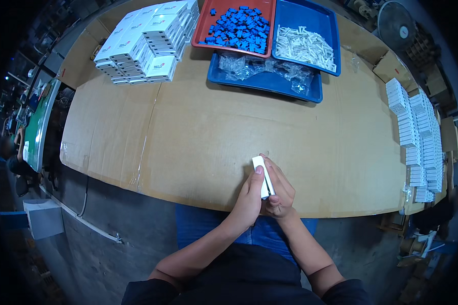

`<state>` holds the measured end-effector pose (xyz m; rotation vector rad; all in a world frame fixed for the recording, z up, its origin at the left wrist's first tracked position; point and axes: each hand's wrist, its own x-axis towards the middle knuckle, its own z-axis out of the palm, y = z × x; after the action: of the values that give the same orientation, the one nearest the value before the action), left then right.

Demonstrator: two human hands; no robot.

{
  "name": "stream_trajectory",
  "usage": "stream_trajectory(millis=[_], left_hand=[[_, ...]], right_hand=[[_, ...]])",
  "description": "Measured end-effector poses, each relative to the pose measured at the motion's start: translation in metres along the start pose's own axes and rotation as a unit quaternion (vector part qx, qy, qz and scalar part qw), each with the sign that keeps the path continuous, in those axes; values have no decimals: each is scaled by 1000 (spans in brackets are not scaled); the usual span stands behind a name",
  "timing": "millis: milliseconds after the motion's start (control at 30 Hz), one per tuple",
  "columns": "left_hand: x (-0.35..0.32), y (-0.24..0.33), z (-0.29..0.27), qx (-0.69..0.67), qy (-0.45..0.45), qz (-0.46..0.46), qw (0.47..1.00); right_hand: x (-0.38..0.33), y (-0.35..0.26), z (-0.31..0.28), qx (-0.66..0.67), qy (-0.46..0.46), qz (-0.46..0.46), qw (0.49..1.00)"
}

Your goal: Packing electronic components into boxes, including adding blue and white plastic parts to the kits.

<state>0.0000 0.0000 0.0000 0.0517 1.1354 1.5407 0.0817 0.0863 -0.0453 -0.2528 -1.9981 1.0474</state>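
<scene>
Close to the front edge of the table, a small narrow white box [258,162] is held upright between both of my hands. My left hand [248,197] closes on its left side, with the thumb pressed flat on the white face. Around the right side and far end curl the fingers of my right hand [282,189], its thumb near the box's lower end. A dark slit runs along the side of the box near that end. Its underside is hidden by my palms.
Stacked white boxes [130,43] stand at the far left; more white stacks [413,134] line the right edge. At the back, a red tray [202,23] holds blue parts, a blue tray [332,30] white pieces, and a lower blue tray [264,89] clear plastic bags. Cardboard [198,132] covers the table.
</scene>
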Motion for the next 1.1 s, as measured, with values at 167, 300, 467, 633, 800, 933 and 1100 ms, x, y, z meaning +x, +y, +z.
stream_trajectory(millis=[167,300,467,633,800,933,1100], left_hand=[[8,0,-12,-8,-32,20,999],[5,16,-10,64,-26,70,995],[10,23,-15,174,-9,227,958],[11,19,-18,185,-23,257,948],[10,21,-11,195,-17,305,932],[14,8,-22,177,-32,328,927],[13,4,-23,200,-17,346,917]], right_hand=[[7,-4,1,8,-21,25,999],[15,-15,-7,76,-10,97,992],[19,-32,-13,87,-61,228,968],[22,-43,-10,99,-67,248,961],[19,-41,-5,70,-60,211,973],[18,-40,-2,24,-55,144,988],[17,-37,-3,-11,-50,95,994]])
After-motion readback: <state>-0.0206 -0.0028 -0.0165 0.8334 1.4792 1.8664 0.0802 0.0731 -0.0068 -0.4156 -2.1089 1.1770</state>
